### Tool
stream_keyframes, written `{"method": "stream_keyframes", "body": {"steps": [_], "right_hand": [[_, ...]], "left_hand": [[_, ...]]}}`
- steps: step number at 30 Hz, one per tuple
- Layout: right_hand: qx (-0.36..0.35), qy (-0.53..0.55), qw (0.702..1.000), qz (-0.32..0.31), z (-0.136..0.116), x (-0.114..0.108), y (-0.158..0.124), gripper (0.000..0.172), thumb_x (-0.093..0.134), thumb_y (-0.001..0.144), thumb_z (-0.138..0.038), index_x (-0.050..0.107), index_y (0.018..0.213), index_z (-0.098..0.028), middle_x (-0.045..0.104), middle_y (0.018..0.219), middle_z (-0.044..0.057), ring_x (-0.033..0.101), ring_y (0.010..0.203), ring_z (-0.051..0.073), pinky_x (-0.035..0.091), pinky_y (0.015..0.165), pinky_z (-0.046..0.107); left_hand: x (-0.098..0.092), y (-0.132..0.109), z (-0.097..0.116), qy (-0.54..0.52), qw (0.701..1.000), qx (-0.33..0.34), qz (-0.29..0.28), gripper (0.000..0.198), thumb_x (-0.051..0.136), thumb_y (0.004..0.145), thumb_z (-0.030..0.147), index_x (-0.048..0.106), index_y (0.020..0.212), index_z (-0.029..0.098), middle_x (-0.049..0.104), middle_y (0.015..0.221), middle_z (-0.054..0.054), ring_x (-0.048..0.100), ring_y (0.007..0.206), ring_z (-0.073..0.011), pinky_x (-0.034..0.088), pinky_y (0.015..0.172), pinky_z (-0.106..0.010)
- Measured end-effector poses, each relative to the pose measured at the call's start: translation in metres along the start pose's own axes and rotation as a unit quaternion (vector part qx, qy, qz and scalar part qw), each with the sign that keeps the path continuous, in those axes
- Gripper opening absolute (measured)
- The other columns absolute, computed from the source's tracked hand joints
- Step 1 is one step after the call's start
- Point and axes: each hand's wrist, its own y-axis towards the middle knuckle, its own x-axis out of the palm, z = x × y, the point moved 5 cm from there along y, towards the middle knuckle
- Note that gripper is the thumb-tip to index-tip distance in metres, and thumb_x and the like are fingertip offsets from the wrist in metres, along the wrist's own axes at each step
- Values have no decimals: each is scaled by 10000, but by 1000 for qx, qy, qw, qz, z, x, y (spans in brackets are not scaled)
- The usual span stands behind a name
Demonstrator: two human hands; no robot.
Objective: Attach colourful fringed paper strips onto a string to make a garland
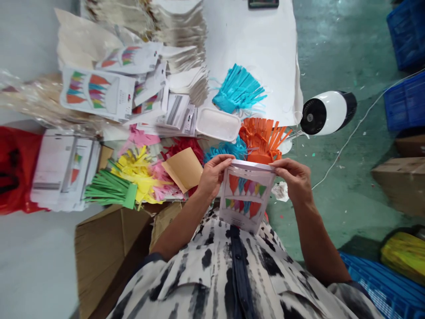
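Note:
A white printed card (247, 195) with pictures of colourful tassel garlands hangs in front of my body. My left hand (215, 175) pinches one end of its folded upper edge, and my right hand (294, 177) pinches the other end. Just beyond the card lie an orange paper tassel (262, 137) and a blue fringe bundle (226, 150). A brighter blue tassel (239, 91) rests farther off on the white table. Left of my left hand is a tan paper piece (183, 169), over dark red fringe. Whether anything sits inside the fold is hidden.
Yellow fringe (141, 170) and green fringe (111, 188) lie left, beside stacked printed cards (64, 168). A white plastic tray (218, 124) sits mid-table. An open cardboard box (109, 252) stands below. A black-and-white fan (328, 113) juts past the table's right edge.

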Motion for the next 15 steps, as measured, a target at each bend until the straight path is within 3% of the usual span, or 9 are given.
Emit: {"method": "stream_keyframes", "body": {"steps": [5,8,11,15], "right_hand": [[-2,-7,1000,-12,0,-3,1,85,752,755,-228,822,800,-246,789,807,0,702,742,163,536,691,273],[-12,-22,1000,-18,-4,-3,0,94,746,772,-224,826,817,-245,783,804,2,699,745,164,529,683,273],[-15,-39,998,-41,-8,-2,-1,98,751,805,-235,832,860,-243,792,843,12,712,783,176,536,696,280],[-37,-50,993,-101,-14,1,1,108,744,864,-237,832,922,-258,806,944,19,732,894,186,558,791,291]], "left_hand": [[0,5,-1,0,997,-66,-37,419,1012,558,342,779,844,143,793,864,-45,697,711,-108,530,636,-192],[-2,8,-5,0,998,-58,-30,459,1026,546,377,772,848,143,791,868,-44,699,724,-117,546,663,-208],[-4,8,-8,27,999,17,-9,454,996,618,462,752,861,165,765,852,-18,689,751,-123,543,693,-222],[-8,4,-3,135,970,201,3,372,871,821,510,704,899,187,718,953,-10,660,854,-115,519,787,-225]]}}
